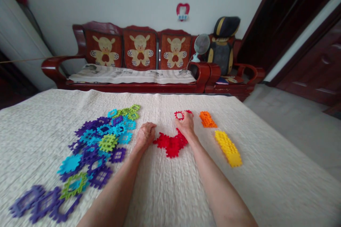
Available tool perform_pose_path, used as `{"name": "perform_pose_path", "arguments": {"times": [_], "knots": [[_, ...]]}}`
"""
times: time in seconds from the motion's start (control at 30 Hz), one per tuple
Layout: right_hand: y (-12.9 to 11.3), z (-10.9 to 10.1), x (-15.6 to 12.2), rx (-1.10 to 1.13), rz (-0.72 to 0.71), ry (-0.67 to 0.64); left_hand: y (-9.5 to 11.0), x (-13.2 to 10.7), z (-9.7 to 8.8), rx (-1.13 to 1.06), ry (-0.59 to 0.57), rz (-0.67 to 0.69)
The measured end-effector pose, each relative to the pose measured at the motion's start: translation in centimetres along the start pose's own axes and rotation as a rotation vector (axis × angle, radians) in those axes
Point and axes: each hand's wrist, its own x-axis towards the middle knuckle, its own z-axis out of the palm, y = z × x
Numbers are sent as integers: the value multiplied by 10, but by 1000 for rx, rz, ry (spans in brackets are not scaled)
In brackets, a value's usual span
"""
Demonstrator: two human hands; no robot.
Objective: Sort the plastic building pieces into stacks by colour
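Observation:
Several red notched building tiles [172,146] lie in a loose pile on the cloth between my hands. My right hand [185,124] is closed at the far end of this pile, its fingers on a red square frame tile [179,115]; more red shows just past the fingertips. To the left of the pile, my left hand [145,134] rests low over the cloth with its fingers curled in. Whether anything is inside that hand is hidden.
Purple, blue and green tiles [92,156] are spread on the left. Orange tiles [207,119] and a row of yellow tiles [228,148] lie on the right. Beyond the cloth-covered table [170,191] stand a wooden sofa [133,88] and a small fan [201,44].

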Motion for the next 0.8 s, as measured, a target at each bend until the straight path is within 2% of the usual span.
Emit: {"name": "perform_pose_path", "arguments": {"times": [0.13, 0.27, 0.47, 0.8], "knots": [[29, -7, 18, 46, 13, 181, 0, -1, 0, 1, -1, 1], [45, -6, 28, 16, 32, 236, -1, -2, 1, 1, 30, 27], [49, 0, 31, -56, 20, 197, 1, -1, -2, 17, -1, 4], [41, -1, 30, -200, 120, 99, 0, -2, -1, 26, 18, 23]]}}
